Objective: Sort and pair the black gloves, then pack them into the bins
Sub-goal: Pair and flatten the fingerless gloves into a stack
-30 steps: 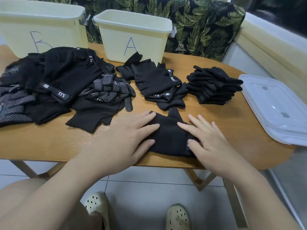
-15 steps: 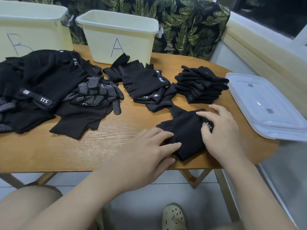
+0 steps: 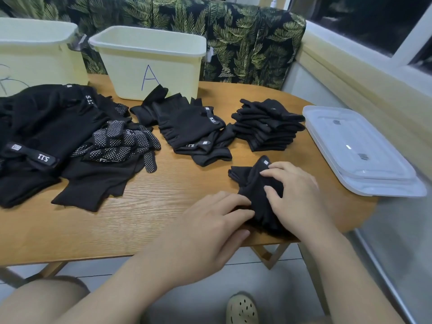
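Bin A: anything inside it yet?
Can't tell. From the head view only the rim and a strip of the pale inner wall of bin A show; the floor is hidden by its front wall. No gloves rise above the rim.

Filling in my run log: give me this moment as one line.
step: folding glove pair | left hand: pressing its near edge | right hand: gripping its top | bin A: nothing visible inside | table
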`<state>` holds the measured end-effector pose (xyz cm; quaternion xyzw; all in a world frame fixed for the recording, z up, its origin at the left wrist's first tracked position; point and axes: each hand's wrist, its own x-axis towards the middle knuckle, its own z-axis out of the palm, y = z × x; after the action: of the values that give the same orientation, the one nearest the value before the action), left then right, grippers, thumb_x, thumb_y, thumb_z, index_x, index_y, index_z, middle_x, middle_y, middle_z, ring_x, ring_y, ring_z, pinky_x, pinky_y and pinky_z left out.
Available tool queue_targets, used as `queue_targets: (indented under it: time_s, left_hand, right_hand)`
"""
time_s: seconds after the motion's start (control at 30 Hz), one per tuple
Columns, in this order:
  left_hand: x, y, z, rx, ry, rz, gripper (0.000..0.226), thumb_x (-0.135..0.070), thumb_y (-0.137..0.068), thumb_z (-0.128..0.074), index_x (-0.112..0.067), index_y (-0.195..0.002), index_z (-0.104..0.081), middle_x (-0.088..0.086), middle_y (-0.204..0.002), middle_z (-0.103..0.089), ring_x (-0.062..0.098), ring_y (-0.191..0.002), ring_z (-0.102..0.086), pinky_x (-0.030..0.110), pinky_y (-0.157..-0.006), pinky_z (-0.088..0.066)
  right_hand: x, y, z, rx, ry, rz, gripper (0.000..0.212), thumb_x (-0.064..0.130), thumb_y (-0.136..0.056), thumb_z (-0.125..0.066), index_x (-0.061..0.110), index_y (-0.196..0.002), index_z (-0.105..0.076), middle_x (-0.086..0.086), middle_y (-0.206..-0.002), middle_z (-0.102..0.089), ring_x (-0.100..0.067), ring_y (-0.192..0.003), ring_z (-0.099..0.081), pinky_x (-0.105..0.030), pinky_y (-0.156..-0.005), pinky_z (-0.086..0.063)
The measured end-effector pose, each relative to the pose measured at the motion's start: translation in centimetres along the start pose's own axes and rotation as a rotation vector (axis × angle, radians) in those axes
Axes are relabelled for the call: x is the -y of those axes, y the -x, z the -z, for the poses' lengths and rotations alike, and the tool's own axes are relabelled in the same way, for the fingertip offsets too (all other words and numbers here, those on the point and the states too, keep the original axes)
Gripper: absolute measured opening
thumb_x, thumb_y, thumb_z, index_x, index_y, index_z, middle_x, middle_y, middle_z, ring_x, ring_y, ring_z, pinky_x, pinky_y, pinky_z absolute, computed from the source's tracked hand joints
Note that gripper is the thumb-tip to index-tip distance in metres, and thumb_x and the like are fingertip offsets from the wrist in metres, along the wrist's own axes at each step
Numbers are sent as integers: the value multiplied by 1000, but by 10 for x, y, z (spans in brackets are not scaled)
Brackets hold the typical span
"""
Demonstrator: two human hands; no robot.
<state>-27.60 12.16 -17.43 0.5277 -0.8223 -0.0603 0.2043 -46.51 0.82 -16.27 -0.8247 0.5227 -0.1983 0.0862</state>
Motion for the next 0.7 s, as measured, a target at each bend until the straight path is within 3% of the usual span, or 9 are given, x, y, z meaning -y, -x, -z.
queue_targets:
  time_s: [0.1,0.17,0.23,0.57,0.63,0.7]
  left_hand:
    - [4,-1,-6,38,-28,11,45,-43,-105,-40,-22,-142,-57,-7,-150,-49,13,-138,-42,33,-113,-39]
    - [4,-3,-11,64,-40,5,49,-46,-105,-39,-22,-145,-54,-6,-154,-48,13,-141,-40,34,-116,-38]
    - [1,-5,-14,75,-47,1,51,-49,-105,-39,-22,-146,-53,-6,-155,-47,13,-142,-39,34,-117,-37]
    - [12,-10,-3,33,46,11,47,-48,-104,-39,-25,-140,-60,-11,-150,-50,8,-137,-45,30,-113,-39]
    - [22,-9,4,6,27,40,47,-48,-102,-40,-23,-134,-64,-9,-145,-55,9,-131,-49,26,-111,-38]
    - [34,-7,14,-26,23,91,48,-51,-101,-40,-23,-131,-66,-6,-142,-58,12,-128,-52,19,-110,-35]
  right_hand:
    - [-9,-8,0,30,-54,25,34,9,-97,-61,25,-126,-70,11,-139,-60,-10,-129,-50,-31,-123,-19]
    - [-14,-13,-2,43,-102,39,35,5,-98,-60,23,-126,-70,11,-141,-59,-9,-131,-49,-32,-125,-21]
    - [-18,-17,-2,43,-147,59,35,3,-97,-60,23,-125,-70,11,-141,-59,-7,-131,-48,-35,-125,-25]
    - [-27,-32,-4,64,-183,136,35,1,-99,-56,21,-124,-71,9,-142,-60,-9,-135,-49,-27,-126,-15]
    - [-25,-34,-2,59,-166,146,34,3,-100,-55,20,-125,-70,8,-141,-60,-10,-134,-50,-28,-125,-18]
    - [-21,-34,1,25,-174,155,32,6,-101,-55,21,-125,-70,9,-138,-62,-9,-132,-51,-33,-123,-29]
